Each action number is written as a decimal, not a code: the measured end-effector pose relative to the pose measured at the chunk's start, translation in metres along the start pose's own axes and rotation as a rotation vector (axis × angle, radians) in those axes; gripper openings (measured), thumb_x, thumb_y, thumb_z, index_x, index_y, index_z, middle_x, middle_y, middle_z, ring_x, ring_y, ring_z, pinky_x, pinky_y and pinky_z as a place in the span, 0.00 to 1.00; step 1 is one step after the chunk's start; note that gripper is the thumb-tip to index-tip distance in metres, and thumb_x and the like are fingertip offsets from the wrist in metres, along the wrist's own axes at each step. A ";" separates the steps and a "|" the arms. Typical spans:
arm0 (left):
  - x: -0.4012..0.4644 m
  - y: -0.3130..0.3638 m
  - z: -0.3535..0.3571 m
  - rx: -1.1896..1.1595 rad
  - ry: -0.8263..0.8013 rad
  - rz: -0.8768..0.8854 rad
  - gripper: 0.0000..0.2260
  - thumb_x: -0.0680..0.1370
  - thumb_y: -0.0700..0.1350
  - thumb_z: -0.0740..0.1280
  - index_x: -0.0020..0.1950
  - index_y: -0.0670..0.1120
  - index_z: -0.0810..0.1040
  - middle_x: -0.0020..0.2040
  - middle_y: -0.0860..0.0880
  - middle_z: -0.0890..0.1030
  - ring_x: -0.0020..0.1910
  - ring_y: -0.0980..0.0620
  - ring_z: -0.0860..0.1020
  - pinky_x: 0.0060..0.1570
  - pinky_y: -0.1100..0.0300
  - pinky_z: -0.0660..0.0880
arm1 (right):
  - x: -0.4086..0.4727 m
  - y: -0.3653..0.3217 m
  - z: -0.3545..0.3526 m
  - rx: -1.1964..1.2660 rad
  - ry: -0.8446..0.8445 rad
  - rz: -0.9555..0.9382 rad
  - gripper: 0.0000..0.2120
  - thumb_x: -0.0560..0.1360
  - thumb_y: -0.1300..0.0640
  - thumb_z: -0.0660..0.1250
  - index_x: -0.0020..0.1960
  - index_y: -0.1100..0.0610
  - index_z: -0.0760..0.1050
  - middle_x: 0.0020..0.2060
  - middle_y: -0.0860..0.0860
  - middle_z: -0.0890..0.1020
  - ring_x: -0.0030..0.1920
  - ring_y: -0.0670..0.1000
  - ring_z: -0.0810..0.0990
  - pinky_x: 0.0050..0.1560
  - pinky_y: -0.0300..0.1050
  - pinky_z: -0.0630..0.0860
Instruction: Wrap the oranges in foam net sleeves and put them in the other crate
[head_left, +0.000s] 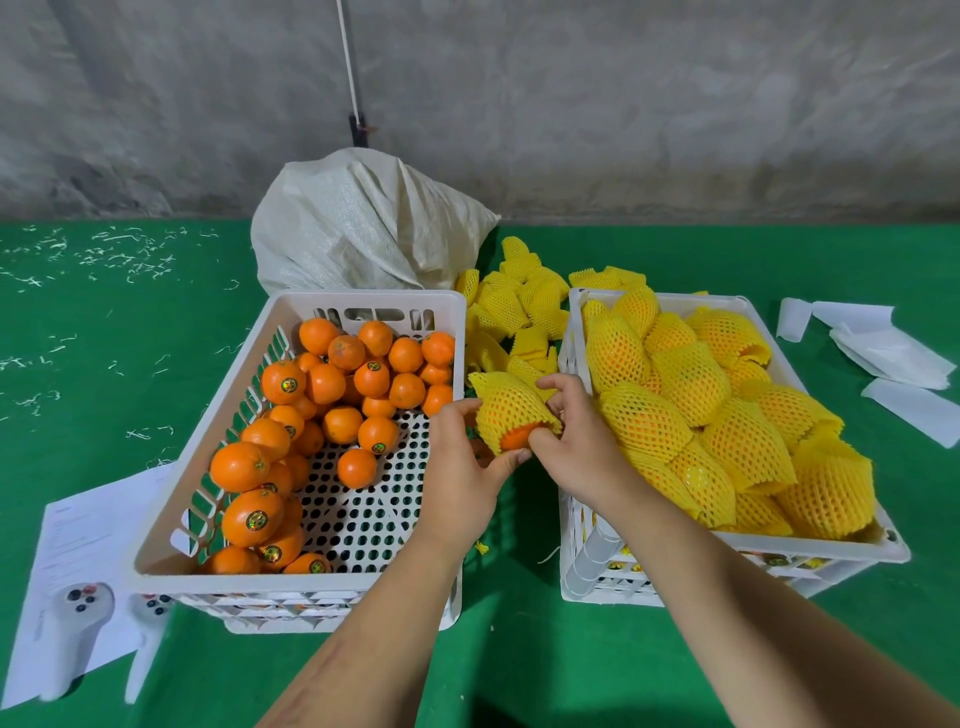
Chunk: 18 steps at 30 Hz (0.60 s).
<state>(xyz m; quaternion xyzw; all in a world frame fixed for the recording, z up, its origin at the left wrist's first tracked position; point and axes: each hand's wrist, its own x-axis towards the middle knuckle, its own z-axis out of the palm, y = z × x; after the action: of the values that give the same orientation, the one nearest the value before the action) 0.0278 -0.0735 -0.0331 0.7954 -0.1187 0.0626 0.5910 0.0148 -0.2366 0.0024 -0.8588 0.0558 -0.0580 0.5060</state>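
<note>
Between the two crates, my left hand (462, 467) and my right hand (576, 441) both grip one orange (517, 436) that sits partly inside a yellow foam net sleeve (509, 402); only its near end shows. The left white crate (363, 304) holds several bare oranges (322, 384), mostly along its left and far sides. The right white crate (732, 301) is heaped with sleeved oranges (691, 384). A pile of empty yellow sleeves (519, 306) lies on the green surface behind my hands.
A white woven sack (363, 223) stands behind the left crate. Paper sheets (78, 535) and two white controllers (72, 629) lie at the left front. White paper pieces (883, 348) lie right of the full crate. A grey wall rises behind.
</note>
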 end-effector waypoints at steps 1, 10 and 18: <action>0.000 -0.003 0.000 0.006 -0.012 0.006 0.31 0.74 0.47 0.81 0.69 0.54 0.67 0.66 0.51 0.70 0.63 0.56 0.76 0.53 0.71 0.75 | 0.001 0.002 0.000 -0.035 -0.011 -0.010 0.27 0.71 0.50 0.64 0.69 0.39 0.65 0.53 0.43 0.75 0.51 0.39 0.77 0.47 0.42 0.76; -0.005 -0.007 -0.005 -0.118 0.010 0.014 0.26 0.80 0.37 0.69 0.75 0.56 0.73 0.66 0.56 0.73 0.64 0.62 0.75 0.59 0.69 0.74 | 0.001 0.005 0.002 -0.193 -0.080 -0.105 0.41 0.64 0.36 0.67 0.74 0.39 0.58 0.60 0.37 0.60 0.62 0.40 0.64 0.63 0.46 0.74; -0.010 0.001 -0.005 -0.177 0.069 0.003 0.16 0.83 0.39 0.67 0.67 0.55 0.80 0.59 0.53 0.81 0.58 0.51 0.81 0.59 0.51 0.80 | 0.003 0.004 0.003 -0.111 0.048 -0.020 0.39 0.61 0.34 0.73 0.65 0.42 0.59 0.60 0.51 0.71 0.59 0.55 0.76 0.57 0.59 0.79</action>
<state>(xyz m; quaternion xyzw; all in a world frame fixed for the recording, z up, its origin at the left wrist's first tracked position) 0.0180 -0.0675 -0.0331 0.7374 -0.1045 0.0803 0.6625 0.0178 -0.2365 -0.0026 -0.8843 0.0624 -0.0803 0.4556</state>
